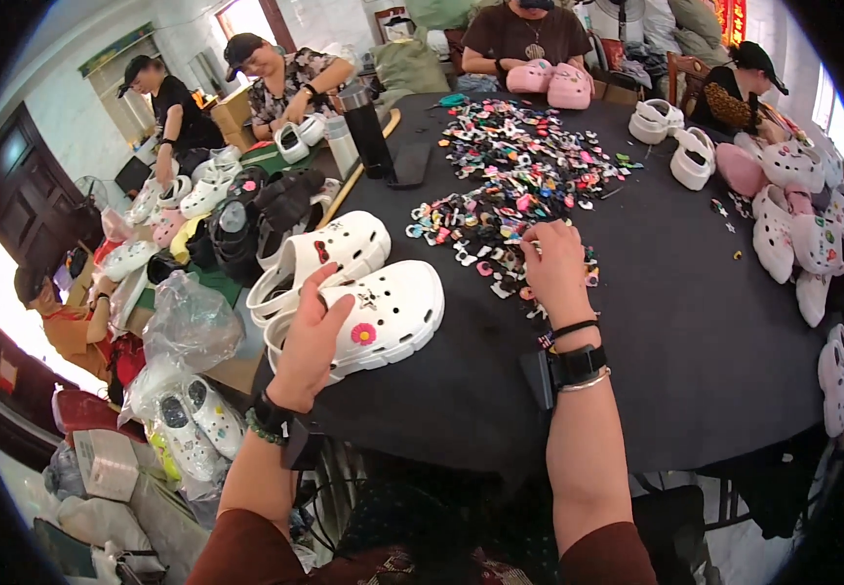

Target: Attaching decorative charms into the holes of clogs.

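Note:
My left hand (312, 336) grips the near edge of a white clog (383, 312) that lies on the black table (675, 322) and carries a pink flower charm and a small dark charm. A second white clog (329, 255) with a red charm lies just behind it. My right hand (553, 268) reaches into a pile of small coloured shoe charms (510, 185), fingers curled down on the pile's near edge. Whether it holds a charm is hidden by the fingers.
Other people sit around the table. White and pink clogs (797, 229) crowd the right edge, more white ones (680, 141) lie at the far side. A dark bottle (368, 127) and a phone (408, 164) stand at the back left. Bagged clogs (188, 419) and boxes fill the floor on the left.

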A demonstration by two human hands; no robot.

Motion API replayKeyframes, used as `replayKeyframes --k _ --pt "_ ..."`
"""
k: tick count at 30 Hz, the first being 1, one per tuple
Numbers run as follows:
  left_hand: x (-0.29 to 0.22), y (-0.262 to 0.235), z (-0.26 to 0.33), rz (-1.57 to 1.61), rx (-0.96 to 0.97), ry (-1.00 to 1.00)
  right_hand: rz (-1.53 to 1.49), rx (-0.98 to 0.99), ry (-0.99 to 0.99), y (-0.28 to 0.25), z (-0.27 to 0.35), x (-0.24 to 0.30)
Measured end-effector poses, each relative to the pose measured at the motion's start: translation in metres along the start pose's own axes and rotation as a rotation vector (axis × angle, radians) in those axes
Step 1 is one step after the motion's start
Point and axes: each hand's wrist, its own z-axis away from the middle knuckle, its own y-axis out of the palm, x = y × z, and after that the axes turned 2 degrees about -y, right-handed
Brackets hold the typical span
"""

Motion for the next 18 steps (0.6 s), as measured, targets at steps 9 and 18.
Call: replayKeyframes --k 9,18 --pt "0.015 -0.001 0.009 -0.168 -0.330 0.311 -0.024 0.194 -0.091 0.026 0.010 0.016" --pt "0.009 -0.013 0.010 -0.392 -0.300 0.087 0.056 0.434 -0.210 0.042 0.016 0.028"
